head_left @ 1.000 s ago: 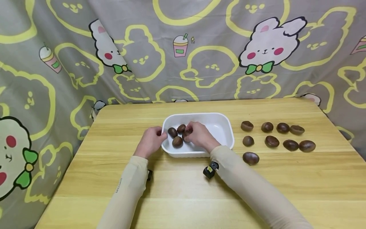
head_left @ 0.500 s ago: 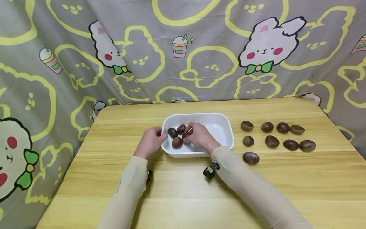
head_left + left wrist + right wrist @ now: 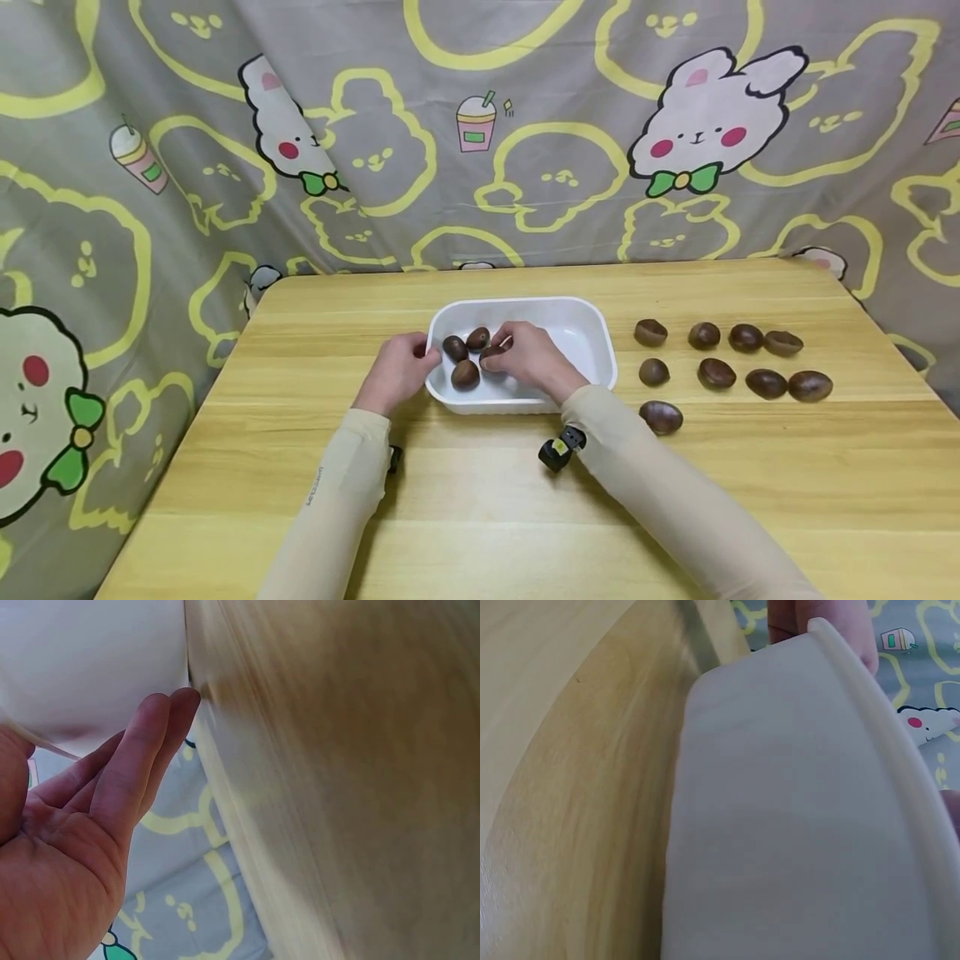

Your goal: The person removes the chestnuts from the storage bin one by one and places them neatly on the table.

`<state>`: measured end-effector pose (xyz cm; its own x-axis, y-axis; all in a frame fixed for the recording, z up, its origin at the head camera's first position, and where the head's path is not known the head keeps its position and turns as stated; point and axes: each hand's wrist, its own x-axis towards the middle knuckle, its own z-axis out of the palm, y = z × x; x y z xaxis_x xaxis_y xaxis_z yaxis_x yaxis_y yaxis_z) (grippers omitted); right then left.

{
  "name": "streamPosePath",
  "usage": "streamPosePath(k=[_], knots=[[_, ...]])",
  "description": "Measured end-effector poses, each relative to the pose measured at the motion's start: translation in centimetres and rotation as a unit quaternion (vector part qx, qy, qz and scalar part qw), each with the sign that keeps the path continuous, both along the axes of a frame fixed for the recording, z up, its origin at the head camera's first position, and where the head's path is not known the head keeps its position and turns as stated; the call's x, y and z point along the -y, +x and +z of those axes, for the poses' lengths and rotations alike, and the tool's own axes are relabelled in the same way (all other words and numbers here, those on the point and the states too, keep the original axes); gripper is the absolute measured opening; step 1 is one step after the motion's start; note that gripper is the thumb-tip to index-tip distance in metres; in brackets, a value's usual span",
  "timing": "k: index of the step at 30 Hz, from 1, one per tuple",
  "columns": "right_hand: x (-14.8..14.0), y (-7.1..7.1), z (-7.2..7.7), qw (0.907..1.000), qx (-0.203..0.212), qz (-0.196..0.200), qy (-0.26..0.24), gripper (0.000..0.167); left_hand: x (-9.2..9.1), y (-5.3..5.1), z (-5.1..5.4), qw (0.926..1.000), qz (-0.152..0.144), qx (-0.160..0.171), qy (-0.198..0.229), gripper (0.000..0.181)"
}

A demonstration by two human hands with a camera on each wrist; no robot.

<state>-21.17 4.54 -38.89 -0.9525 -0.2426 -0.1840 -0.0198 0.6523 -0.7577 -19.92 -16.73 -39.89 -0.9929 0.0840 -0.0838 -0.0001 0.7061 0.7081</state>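
Observation:
A white rectangular container [image 3: 480, 407] stands on the table with several brown chestnuts [image 3: 466, 375] grouped at its left end. My left hand [image 3: 396, 369] holds the container's left side, the thumb at the rim. In the left wrist view, the fingers [image 3: 131, 765] lie along the outer wall. Reaching over the front rim, my right hand [image 3: 534, 358] pinches one chestnut [image 3: 491, 358] beside the others, low inside the container. From the right wrist, the container's outer wall [image 3: 795, 810] hides most of that hand's work.
Right of the container, several more chestnuts [image 3: 716, 373] lie in loose rows on the wooden table [image 3: 465, 533]; a few look split or hollow. A patterned curtain [image 3: 555, 208] hangs behind the table's far edge.
Slightly more of the pinched chestnut shows between my right fingers than a second ago. My left hand, the container and the chestnuts on the table have stayed in place.

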Motion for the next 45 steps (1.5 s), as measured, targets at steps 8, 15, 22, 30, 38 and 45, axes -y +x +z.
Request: streamPosePath(k=[8, 15, 22, 30, 38, 45], knots=[[-1.1, 0.3, 0.4, 0.9996, -0.028, -0.003, -0.005, 0.031, 0.0, 0.1, 0.2, 1.0000, 0.001, 0.003, -0.006, 0.026], [-3.0, 1.1, 1.1, 0.9985, -0.041, -0.012, -0.036, 0.037, 0.0, 0.0, 0.3, 0.9999, -0.005, 0.006, -0.009, 0.027], [-4.1, 1.7, 1.6, 0.9936, -0.064, 0.007, -0.093, 0.036, 0.2, 0.2, 0.3, 0.9998, -0.009, 0.003, -0.017, 0.027], [-5.4, 2.6, 2.3, 0.9909, -0.084, 0.009, -0.105, 0.035, 0.0, 0.1, 0.2, 0.9999, -0.008, 0.004, -0.013, 0.027], [-7.1, 3.3, 2.4, 0.9899, -0.079, 0.014, -0.117, 0.035, -0.1, 0.2, 0.2, 0.9999, -0.002, 0.011, -0.007, 0.028], [-9.1, 3.5, 2.8, 0.9902, -0.073, 0.004, -0.119, 0.038, 0.0, 0.1, 0.2, 0.9999, -0.006, 0.013, -0.006, 0.029]])
